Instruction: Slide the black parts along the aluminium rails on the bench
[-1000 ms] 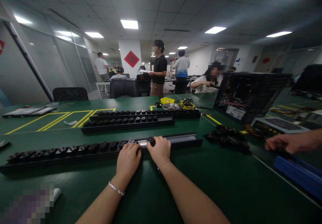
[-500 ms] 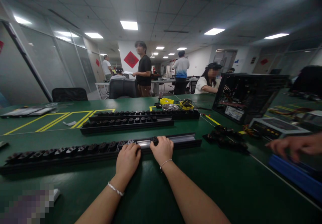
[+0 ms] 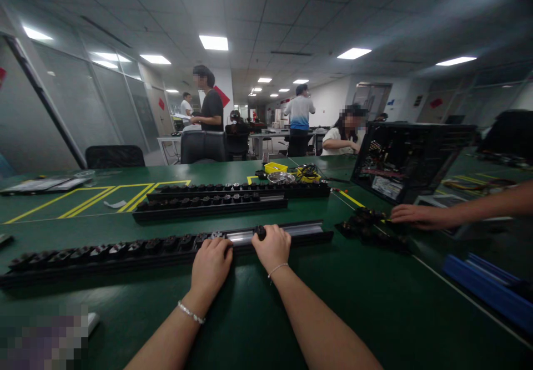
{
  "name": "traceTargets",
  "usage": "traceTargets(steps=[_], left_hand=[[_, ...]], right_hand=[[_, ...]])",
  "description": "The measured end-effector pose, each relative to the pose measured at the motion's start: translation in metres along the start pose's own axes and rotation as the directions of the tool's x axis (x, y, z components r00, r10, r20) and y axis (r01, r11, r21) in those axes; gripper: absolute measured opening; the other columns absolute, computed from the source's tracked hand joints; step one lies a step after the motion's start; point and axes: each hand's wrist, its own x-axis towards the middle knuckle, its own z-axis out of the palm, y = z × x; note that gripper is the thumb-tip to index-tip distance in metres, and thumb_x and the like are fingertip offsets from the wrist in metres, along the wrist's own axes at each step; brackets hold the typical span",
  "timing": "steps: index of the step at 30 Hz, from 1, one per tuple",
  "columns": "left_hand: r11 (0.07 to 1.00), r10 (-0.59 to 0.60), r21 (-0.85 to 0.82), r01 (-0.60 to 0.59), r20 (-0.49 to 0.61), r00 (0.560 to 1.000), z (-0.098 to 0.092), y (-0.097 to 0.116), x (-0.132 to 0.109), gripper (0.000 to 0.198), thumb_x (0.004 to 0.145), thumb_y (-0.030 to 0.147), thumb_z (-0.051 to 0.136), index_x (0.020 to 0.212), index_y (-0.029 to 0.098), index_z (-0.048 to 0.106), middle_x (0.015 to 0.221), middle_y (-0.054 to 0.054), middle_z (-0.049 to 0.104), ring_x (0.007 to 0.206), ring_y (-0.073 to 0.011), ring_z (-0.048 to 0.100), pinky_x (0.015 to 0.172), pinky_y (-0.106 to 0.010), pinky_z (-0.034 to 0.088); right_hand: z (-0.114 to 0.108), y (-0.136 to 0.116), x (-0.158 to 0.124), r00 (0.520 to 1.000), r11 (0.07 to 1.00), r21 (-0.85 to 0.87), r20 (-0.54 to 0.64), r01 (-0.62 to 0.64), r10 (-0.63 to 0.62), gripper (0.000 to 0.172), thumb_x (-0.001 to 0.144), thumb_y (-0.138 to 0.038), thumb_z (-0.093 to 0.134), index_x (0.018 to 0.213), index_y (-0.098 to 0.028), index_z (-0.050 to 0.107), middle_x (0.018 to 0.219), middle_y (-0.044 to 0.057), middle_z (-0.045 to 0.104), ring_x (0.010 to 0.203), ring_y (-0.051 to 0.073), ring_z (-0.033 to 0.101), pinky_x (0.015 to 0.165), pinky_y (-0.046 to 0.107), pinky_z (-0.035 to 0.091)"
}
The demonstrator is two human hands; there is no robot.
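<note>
A long black rail [image 3: 104,253] lies across the green table [image 3: 375,303] in front of me, its left part filled with several small black clips and its right part showing bare silver channel [image 3: 300,228]. My left hand [image 3: 211,269] is curled at the rail's near edge, fingers pressed on it by the last clips. To its right, my right hand [image 3: 272,246] is closed around one small black clip [image 3: 260,231] seated in the silver channel.
Two more clip-filled rails [image 3: 208,203] lie further back. A yellow tray [image 3: 277,166] and metal bowl [image 3: 281,177] stand behind them. A co-worker's hand [image 3: 414,216] rests by a pile of black parts [image 3: 370,227] at right, near an open computer case [image 3: 403,156]. Blue rails [image 3: 487,289] lie at right.
My right hand has slid the black clip a little to the right along the channel. The co-worker's hand has reached left toward the pile of black parts. A person in the background walked left.
</note>
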Motion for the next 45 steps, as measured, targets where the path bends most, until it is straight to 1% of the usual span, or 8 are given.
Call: traceTargets(steps=[6, 14, 16, 19, 23, 28, 35, 45], left_hand=[[1.0, -0.005, -0.009, 0.005, -0.006, 1.0, 0.001, -0.001, 0.0, 0.023, 0.083, 0.027, 0.042, 0.089, 0.022, 0.063, 0.092, -0.004, 0.064, 0.087, -0.0214, 0.051, 0.081, -0.035, 0.041], [1.0, 0.017, -0.003, -0.017, -0.002, 1.0, 0.0, -0.002, -0.001, 0.023, 0.084, 0.027, 0.042, 0.09, 0.022, 0.064, 0.091, -0.004, 0.064, 0.086, -0.0205, 0.052, 0.08, -0.034, 0.042], [1.0, 0.018, 0.004, -0.018, 0.003, 1.0, 0.0, -0.002, 0.0, 0.024, 0.084, 0.027, 0.041, 0.089, 0.023, 0.064, 0.09, -0.004, 0.064, 0.086, -0.0204, 0.053, 0.079, -0.033, 0.042], [1.0, 0.014, 0.012, -0.014, 0.013, 1.0, -0.001, -0.002, 0.0, 0.024, 0.084, 0.026, 0.041, 0.089, 0.022, 0.064, 0.089, -0.004, 0.064, 0.086, -0.0205, 0.052, 0.078, -0.033, 0.042], [1.0, 0.005, 0.022, -0.006, 0.023, 1.0, -0.001, -0.001, -0.001, 0.024, 0.084, 0.025, 0.041, 0.088, 0.021, 0.064, 0.089, -0.004, 0.063, 0.086, -0.0205, 0.051, 0.078, -0.033, 0.041], [1.0, 0.002, 0.025, -0.003, 0.02, 1.0, -0.002, 0.0, 0.0, 0.023, 0.084, 0.025, 0.042, 0.088, 0.021, 0.064, 0.088, -0.004, 0.064, 0.084, -0.0201, 0.051, 0.077, -0.032, 0.041], [1.0, -0.004, 0.023, 0.004, 0.026, 1.0, -0.002, 0.0, 0.0, 0.023, 0.084, 0.025, 0.042, 0.088, 0.021, 0.064, 0.089, -0.004, 0.063, 0.086, -0.0202, 0.05, 0.078, -0.032, 0.041], [1.0, -0.006, 0.013, 0.005, 0.021, 1.0, -0.002, -0.001, 0.0, 0.023, 0.084, 0.026, 0.041, 0.088, 0.021, 0.063, 0.089, -0.004, 0.063, 0.085, -0.0198, 0.05, 0.078, -0.032, 0.041]], right_hand=[[-0.001, 0.003, 0.001, 1.0, 1.0, 0.027, -0.026, -0.001, 0.001, 0.021, 0.075, -0.036, 0.051, 0.081, -0.02, 0.063, 0.085, 0.005, 0.062, 0.087, 0.02, 0.052, 0.082, 0.033, 0.027], [-0.006, 0.006, 0.002, 0.999, 0.999, -0.03, -0.034, 0.01, -0.011, 0.02, 0.075, -0.037, 0.051, 0.076, -0.022, 0.064, 0.082, 0.003, 0.063, 0.085, 0.019, 0.051, 0.081, 0.033, 0.026], [-0.008, 0.008, 0.003, 1.0, 0.999, -0.045, -0.01, 0.02, -0.02, 0.022, 0.076, -0.038, 0.05, 0.075, -0.022, 0.064, 0.082, 0.003, 0.063, 0.084, 0.019, 0.051, 0.078, 0.032, 0.027], [-0.012, 0.013, 0.006, 0.996, 0.997, -0.053, 0.059, 0.064, -0.061, 0.023, 0.077, -0.04, 0.05, 0.079, -0.022, 0.065, 0.084, 0.003, 0.063, 0.084, 0.018, 0.052, 0.074, 0.03, 0.028], [-0.015, 0.02, 0.008, 0.988, 0.991, -0.045, 0.103, 0.123, -0.118, 0.027, 0.078, -0.043, 0.049, 0.087, -0.023, 0.065, 0.087, 0.003, 0.064, 0.084, 0.017, 0.052, 0.074, 0.029, 0.029], [-0.014, 0.023, 0.007, 0.993, 0.993, -0.047, 0.058, 0.106, -0.103, 0.027, 0.079, -0.042, 0.048, 0.087, -0.022, 0.066, 0.086, 0.004, 0.064, 0.085, 0.018, 0.051, 0.077, 0.03, 0.027], [-0.014, 0.027, 0.008, 0.996, 0.996, -0.037, 0.035, 0.082, -0.081, 0.027, 0.08, -0.041, 0.047, 0.083, -0.022, 0.066, 0.084, 0.004, 0.063, 0.084, 0.018, 0.05, 0.078, 0.03, 0.027], [-0.015, 0.034, 0.009, 0.998, 0.997, -0.03, -0.006, 0.069, -0.069, 0.023, 0.078, -0.038, 0.049, 0.081, -0.021, 0.064, 0.082, 0.003, 0.062, 0.083, 0.017, 0.05, 0.076, 0.029, 0.027]])
